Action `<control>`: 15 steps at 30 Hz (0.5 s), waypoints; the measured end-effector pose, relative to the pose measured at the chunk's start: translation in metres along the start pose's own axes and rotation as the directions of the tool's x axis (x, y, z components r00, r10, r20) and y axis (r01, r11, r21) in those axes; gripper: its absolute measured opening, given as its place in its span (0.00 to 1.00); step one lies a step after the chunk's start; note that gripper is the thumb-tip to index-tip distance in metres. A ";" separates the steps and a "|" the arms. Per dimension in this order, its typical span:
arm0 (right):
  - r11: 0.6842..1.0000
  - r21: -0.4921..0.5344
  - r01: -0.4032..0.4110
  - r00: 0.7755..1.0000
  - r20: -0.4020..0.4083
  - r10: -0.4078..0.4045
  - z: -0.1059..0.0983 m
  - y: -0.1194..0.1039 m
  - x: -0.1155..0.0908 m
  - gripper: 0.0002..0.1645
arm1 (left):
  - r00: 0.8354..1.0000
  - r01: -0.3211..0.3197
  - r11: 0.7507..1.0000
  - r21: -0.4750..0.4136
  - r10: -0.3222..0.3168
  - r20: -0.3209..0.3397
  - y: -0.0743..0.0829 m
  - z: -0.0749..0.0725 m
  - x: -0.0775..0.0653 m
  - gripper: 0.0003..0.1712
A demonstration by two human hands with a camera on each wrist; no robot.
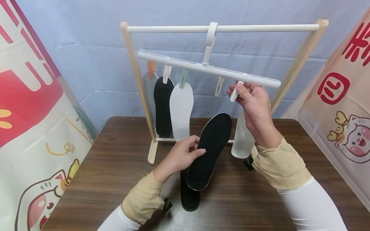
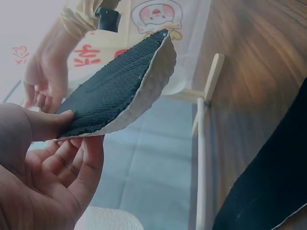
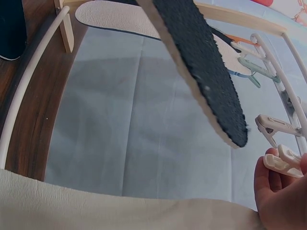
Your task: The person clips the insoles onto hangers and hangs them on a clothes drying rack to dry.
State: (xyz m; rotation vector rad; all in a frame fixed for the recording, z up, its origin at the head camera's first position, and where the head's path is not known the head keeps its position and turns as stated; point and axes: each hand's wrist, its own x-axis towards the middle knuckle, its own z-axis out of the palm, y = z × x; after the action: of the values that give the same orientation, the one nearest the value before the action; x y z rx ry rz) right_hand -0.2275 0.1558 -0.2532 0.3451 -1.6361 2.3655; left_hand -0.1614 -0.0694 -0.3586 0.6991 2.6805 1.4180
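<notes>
My left hand (image 1: 182,153) pinches a black insole (image 1: 210,150) by its edge, thumb on the dark face and fingers on the pale underside. My right hand (image 1: 255,104) grips a white clothespin (image 1: 237,91) on the right arm of a white hanger (image 1: 179,63). In the right wrist view, the held insole's tip stands apart from that clothespin (image 3: 283,163). Another white clip (image 1: 219,86) hangs bare just to its left. A pale insole (image 1: 242,141) hangs at the right end, its top hidden by my right hand. A second black insole (image 1: 189,197) lies under the held one.
The hanger tilts down to the right from the rail (image 1: 173,29) of a wooden rack (image 1: 133,61). On its left side hang a grey insole (image 1: 148,86), a black insole (image 1: 163,109) and a white insole (image 1: 181,109). The rack stands on a brown table (image 1: 115,160).
</notes>
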 end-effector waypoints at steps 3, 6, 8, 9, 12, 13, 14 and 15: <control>1.000 -0.005 -0.002 1.000 -0.001 0.002 0.000 0.000 0.000 0.10 | 1.000 0.016 1.000 -0.011 -0.016 0.001 0.002 0.000 0.003 0.09; 1.000 -0.018 -0.005 1.000 -0.005 0.004 -0.001 0.000 -0.001 0.10 | 1.000 0.030 0.999 -0.017 -0.030 -0.001 0.005 0.001 0.006 0.10; 1.000 -0.021 -0.006 1.000 -0.004 0.006 -0.001 0.000 -0.001 0.10 | 1.000 0.026 1.000 -0.014 -0.026 -0.006 0.005 0.002 0.008 0.10; 1.000 -0.020 -0.007 1.000 -0.004 0.007 -0.001 0.000 -0.001 0.10 | 1.000 0.019 1.000 -0.013 -0.019 -0.010 0.005 0.002 0.009 0.10; 1.000 -0.008 -0.007 1.000 -0.003 0.007 0.000 0.000 0.000 0.10 | 1.000 0.022 1.000 -0.017 -0.022 -0.015 0.007 0.002 0.011 0.11; 1.000 -0.002 -0.006 1.000 -0.002 0.006 0.000 0.001 0.000 0.10 | 1.000 0.022 1.000 -0.019 -0.022 -0.017 0.008 0.002 0.012 0.11; 1.000 0.001 -0.004 1.000 -0.003 0.004 0.000 0.001 0.000 0.10 | 1.000 0.024 0.999 -0.022 -0.024 -0.018 0.008 0.002 0.013 0.10; 1.000 0.003 -0.003 1.000 -0.004 0.003 0.000 0.001 0.000 0.10 | 0.999 0.030 0.999 -0.025 -0.030 -0.018 0.009 0.001 0.013 0.11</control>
State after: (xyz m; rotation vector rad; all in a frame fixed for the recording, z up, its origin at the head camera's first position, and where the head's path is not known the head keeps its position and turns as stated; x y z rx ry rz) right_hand -0.2281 0.1557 -0.2538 0.3388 -1.6327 2.3689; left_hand -0.1696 -0.0585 -0.3494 0.6438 2.6703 1.4557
